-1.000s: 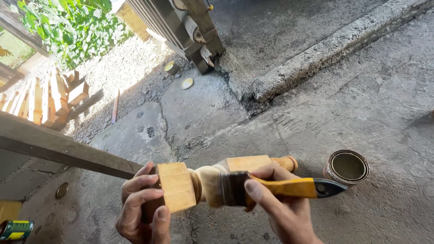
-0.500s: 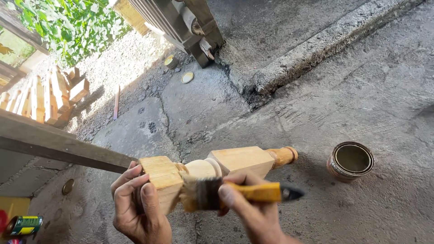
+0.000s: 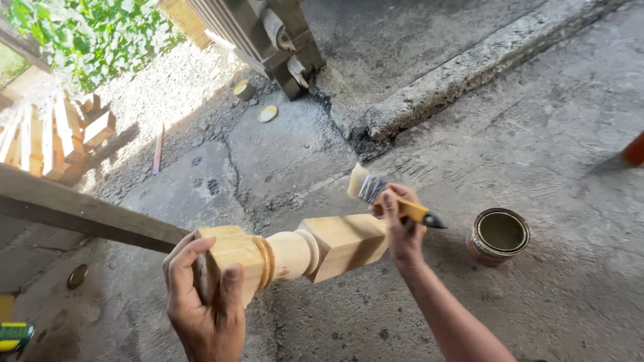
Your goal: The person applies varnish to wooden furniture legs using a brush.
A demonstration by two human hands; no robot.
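Head view. A turned wooden post (image 3: 295, 255), pale and unfinished, is held roughly level above the cracked concrete floor (image 3: 537, 134), its axis running from 8 o'clock to 2 o'clock. It has square blocks at both visible ends and a rounded bulb with a ring between them. Solid timber of this section is likely stiff and fairly heavy, not fragile; the flat faces of the square blocks offer the surest hold, while the rounded middle would tend to roll in the palm, and any freshly coated face would be slick.

The left hand (image 3: 204, 302) is closed around the near square block, fingers wrapped over its top and thumb up its near side. The right hand (image 3: 401, 231) is clenched on the yellow handle of a flat paintbrush (image 3: 386, 198), whose pale bristles point to 11 o'clock, just above the far block's end.

An open round tin (image 3: 500, 234) stands on the floor at 3 o'clock of the right hand, near but apart. A dark plank (image 3: 80, 214) slants away at 9 o'clock, behind the post.
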